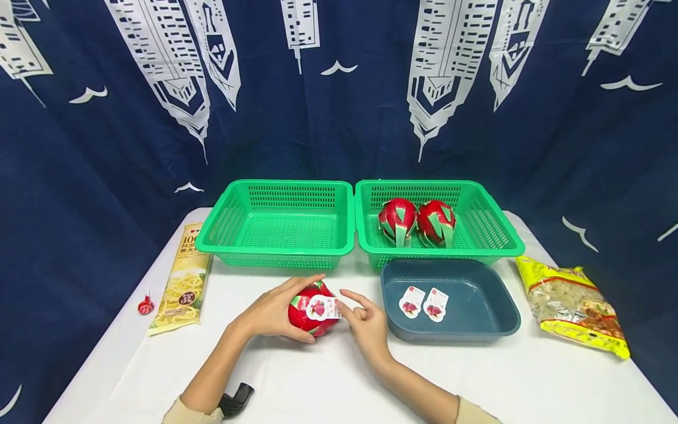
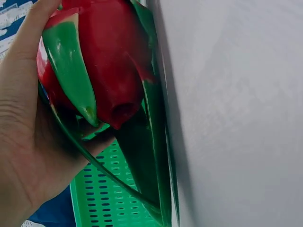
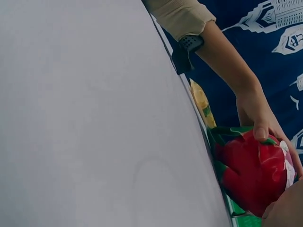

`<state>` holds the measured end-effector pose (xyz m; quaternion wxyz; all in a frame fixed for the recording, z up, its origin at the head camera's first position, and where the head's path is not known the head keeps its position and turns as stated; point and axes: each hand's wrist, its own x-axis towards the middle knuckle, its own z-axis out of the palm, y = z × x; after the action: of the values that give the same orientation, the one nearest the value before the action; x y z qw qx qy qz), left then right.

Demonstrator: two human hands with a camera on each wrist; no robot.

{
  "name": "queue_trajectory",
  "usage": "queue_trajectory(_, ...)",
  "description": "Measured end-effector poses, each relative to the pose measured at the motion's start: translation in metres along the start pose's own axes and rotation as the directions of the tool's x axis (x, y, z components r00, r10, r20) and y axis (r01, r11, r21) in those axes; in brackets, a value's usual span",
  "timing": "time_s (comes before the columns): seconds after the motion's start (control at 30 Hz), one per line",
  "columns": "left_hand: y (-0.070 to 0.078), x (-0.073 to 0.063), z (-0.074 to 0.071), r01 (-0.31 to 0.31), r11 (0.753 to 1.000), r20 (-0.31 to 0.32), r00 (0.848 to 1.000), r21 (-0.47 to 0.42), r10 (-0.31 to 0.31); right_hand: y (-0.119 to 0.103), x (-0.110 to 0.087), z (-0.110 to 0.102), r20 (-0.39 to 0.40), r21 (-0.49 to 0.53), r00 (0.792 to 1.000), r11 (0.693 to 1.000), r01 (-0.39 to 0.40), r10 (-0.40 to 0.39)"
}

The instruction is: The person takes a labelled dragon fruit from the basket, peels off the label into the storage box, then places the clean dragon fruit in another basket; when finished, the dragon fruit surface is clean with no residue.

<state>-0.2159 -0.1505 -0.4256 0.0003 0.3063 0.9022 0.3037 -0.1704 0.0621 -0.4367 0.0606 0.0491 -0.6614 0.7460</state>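
My left hand (image 1: 272, 312) holds a red dragon fruit (image 1: 299, 318) with green scales near the middle front of the white table, fingers over its top and thumb low in front. A white label (image 1: 319, 307) with a fruit picture lies on its side. At the label's right end, the thumb of my right hand (image 1: 371, 333) touches it, while the index finger stretches out above. Close up in the left wrist view, the dragon fruit (image 2: 111, 61) rests against the left palm. The right wrist view shows the label (image 3: 287, 163) edge-on against the fruit's skin.
Two dragon fruits (image 1: 398, 219) sit in the right green basket (image 1: 492, 229); another green basket (image 1: 275, 259) stands beside it. A blue-grey tray (image 1: 477, 306) contains two labels (image 1: 435, 304). A noodle packet (image 1: 185, 282) and red lollipop (image 1: 145, 305) lie left, a yellow bag (image 1: 574, 306) right.
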Motion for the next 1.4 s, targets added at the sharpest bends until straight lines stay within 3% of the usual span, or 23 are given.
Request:
queue_trajectory(0.1, -0.001, 0.001, 0.001, -0.001, 1.0, 0.001, 1.0, -0.003, 0.001, 0.013, 0.004, 0.0, -0.002, 0.106, 0.988, 0.983, -0.152, 0.153)
queue_trajectory(0.2, -0.001, 0.001, 0.002, -0.006, 1.0, -0.003, 1.0, -0.011, 0.006, 0.021, 0.006, 0.002, -0.005, 0.17, 0.98, 0.966, -0.194, 0.197)
queue_trajectory(0.4, -0.001, 0.001, 0.002, -0.001, 1.0, -0.004, 1.0, -0.026, 0.001, 0.023, 0.009, 0.002, 0.012, 0.247, 0.979, 0.948, -0.202, 0.205)
queue_trajectory(0.7, 0.0, 0.001, 0.001, 0.001, 1.0, 0.006, 1.0, -0.028, -0.001, 0.004, 0.005, -0.002, 0.075, 0.194, 0.974, 0.955, -0.224, 0.213)
queue_trajectory(0.77, 0.0, 0.001, 0.0, -0.002, 0.999, 0.006, 1.0, -0.033, 0.002, -0.004, 0.001, -0.004, 0.112, 0.187, 0.974, 0.958, -0.217, 0.199)
queue_trajectory(0.87, -0.002, 0.001, 0.0, 0.008, 0.999, -0.005, 1.0, -0.043, -0.009, -0.022, -0.005, -0.014, 0.186, 0.168, 0.976, 0.975, -0.145, 0.113)
queue_trajectory(0.97, -0.004, 0.0, 0.0, 0.022, 0.998, -0.015, 1.0, -0.051, -0.023, -0.052, -0.004, -0.037, 0.223, 0.137, 0.974, 0.991, 0.015, -0.046)
queue_trajectory(1.07, -0.005, -0.001, -0.001, 0.023, 0.998, -0.013, 1.0, -0.053, -0.024, -0.084, 0.007, -0.075, 0.213, 0.054, 0.961, 0.984, 0.171, -0.178)
queue_trajectory(1.17, -0.004, -0.001, -0.001, 0.022, 0.998, -0.006, 1.0, -0.05, -0.023, -0.106, 0.024, -0.119, 0.216, -0.089, 0.95, 0.965, 0.248, -0.224)
queue_trajectory(1.23, -0.004, 0.0, -0.001, 0.032, 0.998, -0.002, 0.999, -0.053, -0.032, -0.113, 0.037, -0.147, 0.26, -0.215, 0.951, 0.951, 0.224, -0.166)
queue_trajectory(1.3, -0.002, 0.0, -0.001, 0.041, 0.997, 0.0, 0.999, -0.059, -0.042, -0.115, 0.048, -0.172, 0.306, -0.349, 0.95, 0.923, 0.164, -0.053)
queue_trajectory(1.4, -0.001, -0.001, -0.001, 0.04, 0.996, 0.004, 0.999, -0.074, -0.04, -0.109, 0.06, -0.201, 0.348, -0.557, 0.922, 0.829, 0.057, 0.17)
